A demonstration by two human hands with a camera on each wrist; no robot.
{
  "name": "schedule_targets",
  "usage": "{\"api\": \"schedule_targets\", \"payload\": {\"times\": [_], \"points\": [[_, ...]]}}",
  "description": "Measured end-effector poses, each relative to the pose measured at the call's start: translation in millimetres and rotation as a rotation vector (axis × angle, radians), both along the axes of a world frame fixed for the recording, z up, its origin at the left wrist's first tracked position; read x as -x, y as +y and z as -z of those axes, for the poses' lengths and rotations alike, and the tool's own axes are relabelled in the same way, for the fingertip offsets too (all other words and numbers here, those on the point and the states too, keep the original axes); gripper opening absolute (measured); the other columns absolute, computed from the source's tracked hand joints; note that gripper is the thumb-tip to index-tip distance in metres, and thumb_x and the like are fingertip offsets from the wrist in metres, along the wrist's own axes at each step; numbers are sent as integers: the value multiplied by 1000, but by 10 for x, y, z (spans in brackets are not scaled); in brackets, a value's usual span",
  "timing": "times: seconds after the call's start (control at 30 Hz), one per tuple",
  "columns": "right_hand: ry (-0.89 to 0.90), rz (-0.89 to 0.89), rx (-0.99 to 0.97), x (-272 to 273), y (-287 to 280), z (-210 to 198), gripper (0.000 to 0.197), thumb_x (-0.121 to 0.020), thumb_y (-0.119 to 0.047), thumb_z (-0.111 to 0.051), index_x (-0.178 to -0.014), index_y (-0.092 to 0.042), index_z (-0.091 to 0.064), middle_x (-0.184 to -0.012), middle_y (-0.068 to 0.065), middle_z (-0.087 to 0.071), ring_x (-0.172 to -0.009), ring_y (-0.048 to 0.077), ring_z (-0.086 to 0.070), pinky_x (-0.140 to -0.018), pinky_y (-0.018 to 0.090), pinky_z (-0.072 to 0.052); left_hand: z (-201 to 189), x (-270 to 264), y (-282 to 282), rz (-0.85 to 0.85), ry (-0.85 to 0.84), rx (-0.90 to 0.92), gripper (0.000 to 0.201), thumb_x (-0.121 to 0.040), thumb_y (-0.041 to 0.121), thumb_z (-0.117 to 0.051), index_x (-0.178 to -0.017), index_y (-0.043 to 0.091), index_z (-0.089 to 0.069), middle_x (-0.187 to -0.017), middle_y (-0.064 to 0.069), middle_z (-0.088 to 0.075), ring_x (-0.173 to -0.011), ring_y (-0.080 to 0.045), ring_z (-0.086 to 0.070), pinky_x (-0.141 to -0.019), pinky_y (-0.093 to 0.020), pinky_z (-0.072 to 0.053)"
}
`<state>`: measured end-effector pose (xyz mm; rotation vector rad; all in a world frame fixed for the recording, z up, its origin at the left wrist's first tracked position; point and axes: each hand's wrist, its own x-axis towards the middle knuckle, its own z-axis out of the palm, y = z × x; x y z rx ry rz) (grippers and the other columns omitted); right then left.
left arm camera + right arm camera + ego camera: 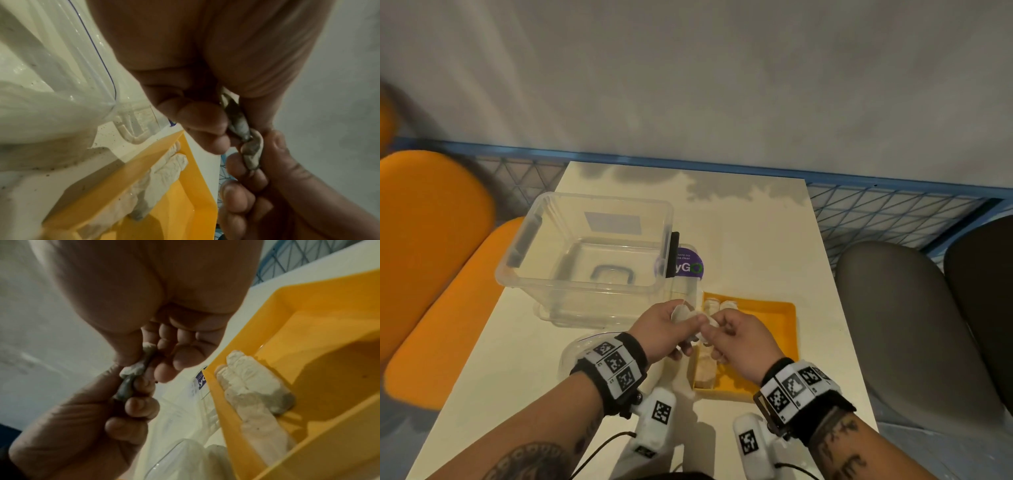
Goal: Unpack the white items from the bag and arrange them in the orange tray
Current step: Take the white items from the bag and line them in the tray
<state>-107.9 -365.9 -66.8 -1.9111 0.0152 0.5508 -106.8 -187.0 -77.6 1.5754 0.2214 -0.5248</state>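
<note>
At the lower centre of the head view, a white item [690,317] is pinched between the left hand [659,330] and the right hand [739,337], both curled around it, above the orange tray [774,315]. More white pieces [252,386] are seen lying in the tray. A clear bag [68,68] lies at left on the table [756,246].

Each forearm is bare and tattooed with dark ink. Just behind the left hand [661,329] sits a black wrist strap [616,368] carrying a row of white tiles printed with black square-code markers. A matching black strap [803,394] with the same marker tiles sits just behind the right hand [739,337]. Under each strap hangs a white camera housing [654,423] bearing one more square marker, with a thin black cable trailing from it.
</note>
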Motion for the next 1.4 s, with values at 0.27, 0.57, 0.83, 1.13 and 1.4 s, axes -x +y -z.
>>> {"api": "schedule_targets", "payload": {"times": [0.27,0.57,0.83,1.13,1.4], "points": [[83,274,-185,-62,9,20,23,-94,-33,-63,-97,-10,-63,-82,4,-75,-62,14,-64,-58,34,-47,-86,-45,-58,-101,111,276,18,-97,27,-62,-110,15,-65,-91,-8,-72,-77,-23,-66,-56,-27,-50],[25,302,-139,-25,-44,90,26,-89,-39,-68,-86,-14,-62,-82,3,-66,-71,13,-65,-64,39,-54,51,-69,-136,26,-81,-25,22,-84,16,-78,-68,29,-67,-66,-2,-63,-65,-20,-63,-59,-32,-50],[-99,127,-20,-221,-213,55,4,-85,-23,-74,-85,-22,-71,-77,1,-69,-71,15,-63,-67,32,-52,112,-55,-93,120,-74,-169,13,-82,25,-78,-84,17,-68,-70,-4,-65,-60,-19,-63,-58,-32,-55],[-93,-85,404,-227,-510,335,8,-92,-26,-63,-88,-33,-64,-90,-14,-64,-87,12,-62,-75,24,-48,168,14,122,-78,111,-76,15,-89,9,-60,-103,10,-59,-96,-16,-74,-73,-25,-65,-72,-38,-59],[68,-432,670,-101,-377,592,9,-87,-28,-65,-95,-28,-68,-88,-11,-60,-86,12,-59,-73,24,-46,252,81,227,-40,104,-110,17,-89,4,-60,-106,6,-60,-94,-11,-77,-75,-24,-67,-66,-32,-57]]}}
